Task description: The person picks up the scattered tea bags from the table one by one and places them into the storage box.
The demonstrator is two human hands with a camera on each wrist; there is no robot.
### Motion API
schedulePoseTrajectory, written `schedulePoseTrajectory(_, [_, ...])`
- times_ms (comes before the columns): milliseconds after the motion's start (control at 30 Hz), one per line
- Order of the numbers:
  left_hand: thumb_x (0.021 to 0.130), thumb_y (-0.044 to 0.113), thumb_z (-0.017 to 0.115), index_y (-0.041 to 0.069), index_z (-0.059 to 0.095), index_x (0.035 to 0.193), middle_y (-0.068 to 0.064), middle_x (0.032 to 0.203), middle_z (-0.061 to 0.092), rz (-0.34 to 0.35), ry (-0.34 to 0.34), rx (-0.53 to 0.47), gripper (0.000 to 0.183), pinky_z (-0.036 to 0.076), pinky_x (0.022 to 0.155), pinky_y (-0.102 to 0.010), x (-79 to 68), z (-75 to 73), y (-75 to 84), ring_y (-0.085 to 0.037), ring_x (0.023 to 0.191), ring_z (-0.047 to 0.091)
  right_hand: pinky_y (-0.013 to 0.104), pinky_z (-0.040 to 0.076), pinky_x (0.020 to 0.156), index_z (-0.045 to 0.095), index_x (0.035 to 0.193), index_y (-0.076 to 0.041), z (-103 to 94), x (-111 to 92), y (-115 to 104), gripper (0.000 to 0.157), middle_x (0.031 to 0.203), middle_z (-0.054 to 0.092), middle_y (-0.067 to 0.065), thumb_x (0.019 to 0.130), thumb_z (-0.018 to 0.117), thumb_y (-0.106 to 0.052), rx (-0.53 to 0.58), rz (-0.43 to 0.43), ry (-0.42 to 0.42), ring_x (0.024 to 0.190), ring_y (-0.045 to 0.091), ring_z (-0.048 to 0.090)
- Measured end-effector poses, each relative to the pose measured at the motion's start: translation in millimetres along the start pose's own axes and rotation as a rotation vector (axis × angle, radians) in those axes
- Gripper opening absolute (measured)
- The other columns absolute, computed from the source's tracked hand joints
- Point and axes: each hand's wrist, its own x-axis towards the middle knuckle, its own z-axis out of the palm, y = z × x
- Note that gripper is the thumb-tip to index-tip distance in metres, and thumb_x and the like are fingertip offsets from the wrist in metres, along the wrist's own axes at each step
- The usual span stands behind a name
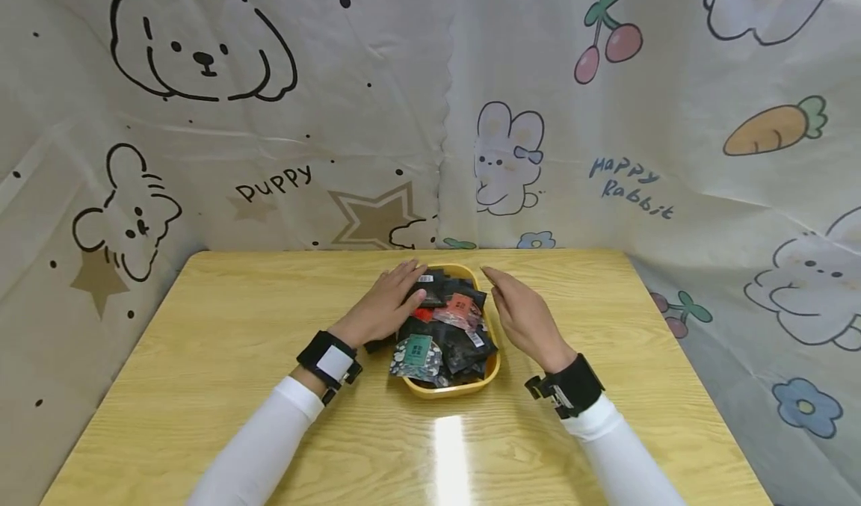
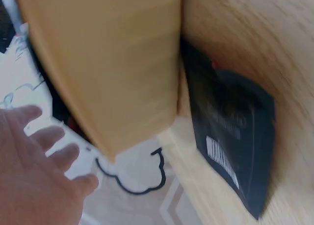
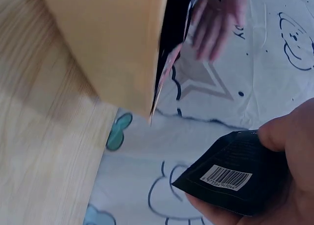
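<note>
A yellow plastic basket [image 1: 449, 392] stands on the table, heaped with small flat packets, mostly black. Among them are a packet with a teal label [image 1: 417, 350] and one with a coral label [image 1: 461, 306]. Over the basket's left side my left hand [image 1: 383, 304] hovers or rests with fingers extended; contact is unclear. My right hand [image 1: 528, 319] is just right of the basket. In the right wrist view it pinches a black packet [image 3: 230, 173] with a barcode, hidden in the head view. Another black packet [image 2: 233, 127] lies on the table against the basket's left side.
The wooden table [image 1: 269, 289] extends on both sides of the basket. Behind and beside it hangs a pale curtain [image 1: 390, 117] with cartoon drawings. Each wrist wears a black strap with a small camera.
</note>
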Motion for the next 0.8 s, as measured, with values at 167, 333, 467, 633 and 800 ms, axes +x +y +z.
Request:
schedulePoseTrajectory(167, [0.105,0.046,0.023,0.015,0.021,0.154,-0.014,0.161,0.017,-0.051,0.066,-0.031,0.058,0.018,0.117,-0.057,-24.3,-14.9,-15.2,-0.033,0.146,0.013,0.049,0.042,0.107,0.040,0.146,-0.007,20.9,21,-11,0.044,0.145,0.047,0.019,0.101,0.041,-0.009,-0.005,-0.087,-0.082,0.131,0.033,0.045])
schedulePoseTrajectory(333, [0.105,0.044,0.025,0.014,0.024,0.153,-0.015,0.161,0.017,-0.128,0.045,-0.044,0.057,0.020,0.117,-0.056,-45.4,-18.4,-30.0,-0.032,0.146,0.013,0.053,0.039,0.108,0.038,0.147,-0.009,43.6,29,-13,0.049,0.150,0.038,0.023,0.101,0.047,-0.020,-0.009,-0.118,-0.249,0.133,0.037,0.040])
schedulePoseTrajectory(467, [0.104,0.045,0.029,0.015,0.023,0.154,-0.016,0.161,0.017,-0.141,0.016,-0.058,0.059,0.023,0.115,-0.058,-51.2,-13.1,-35.0,-0.035,0.145,0.016,0.055,0.037,0.109,0.034,0.150,-0.015,41.7,23,-10,0.057,0.156,0.029,0.019,0.100,0.047,-0.039,0.051,-0.033,-0.382,0.138,0.036,0.032])
schedulePoseTrajectory(633, [0.095,0.044,0.054,0.015,0.026,0.153,-0.015,0.160,0.019,-0.160,-0.058,-0.024,0.070,0.027,0.113,-0.058,-52.5,-6.2,-38.4,-0.037,0.143,0.022,0.056,0.034,0.111,0.034,0.150,-0.013,19.3,18,-6,0.051,0.156,0.029,0.018,0.103,0.043,-0.031,0.067,0.032,-0.309,0.140,0.035,0.030])
schedulePoseTrajectory(800, [0.084,0.049,0.067,0.015,0.031,0.151,-0.013,0.160,0.023,-0.178,-0.206,0.047,0.084,0.026,0.115,-0.056,-53.0,9.0,-42.6,-0.036,0.143,0.021,0.059,0.033,0.110,0.034,0.149,-0.010,-3.5,13,-1,0.051,0.154,0.031,0.021,0.103,0.043,-0.029,0.043,0.059,-0.233,0.138,0.039,0.032])
